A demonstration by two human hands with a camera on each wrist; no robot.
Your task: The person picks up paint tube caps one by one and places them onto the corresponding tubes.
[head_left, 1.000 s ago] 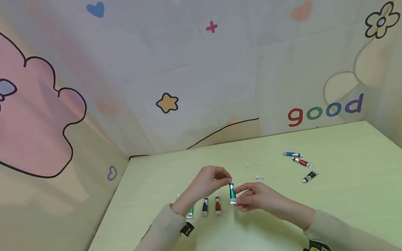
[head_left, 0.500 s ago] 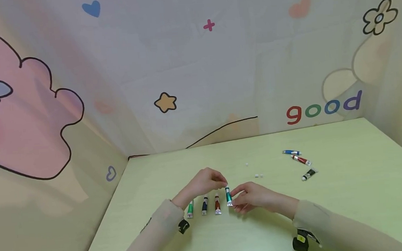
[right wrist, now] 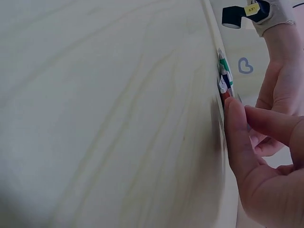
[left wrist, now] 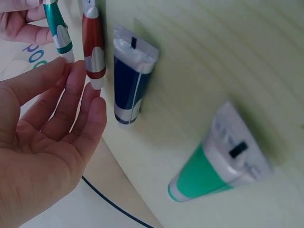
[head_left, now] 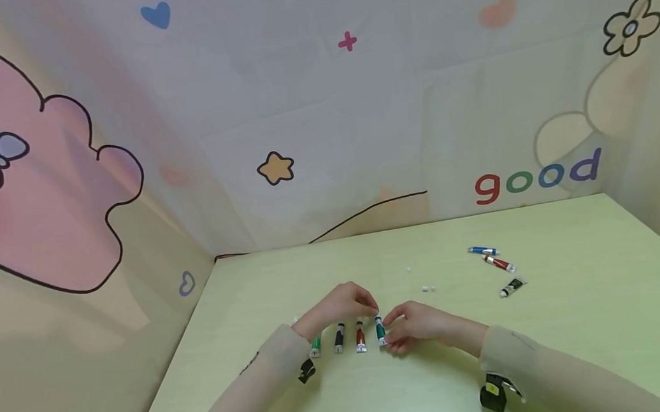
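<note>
My left hand (head_left: 339,307) pinches the white cap of a dark green paint tube (head_left: 380,330) between thumb and finger; the left wrist view shows this grip on the green tube (left wrist: 58,28) up close. At the tube's flat end, my right hand (head_left: 424,324) holds it with thumb and fingertips. In the right wrist view the right hand (right wrist: 266,156) hides that tube. To the left, in a row, lie a brown-red tube (head_left: 360,336), a dark blue tube (head_left: 339,338) and a light green tube (head_left: 315,346), partly behind the left wrist.
On the right of the table (head_left: 573,316) lie a blue tube (head_left: 484,251), a red tube (head_left: 499,264) and a black tube (head_left: 512,287). Small white pieces (head_left: 425,289) are scattered beyond the hands. A printed curtain (head_left: 323,104) stands behind the table.
Both hands have lowered the dark green tube toward the table, shifting it slightly left, to the right end of the row beside the brown-red tube.
</note>
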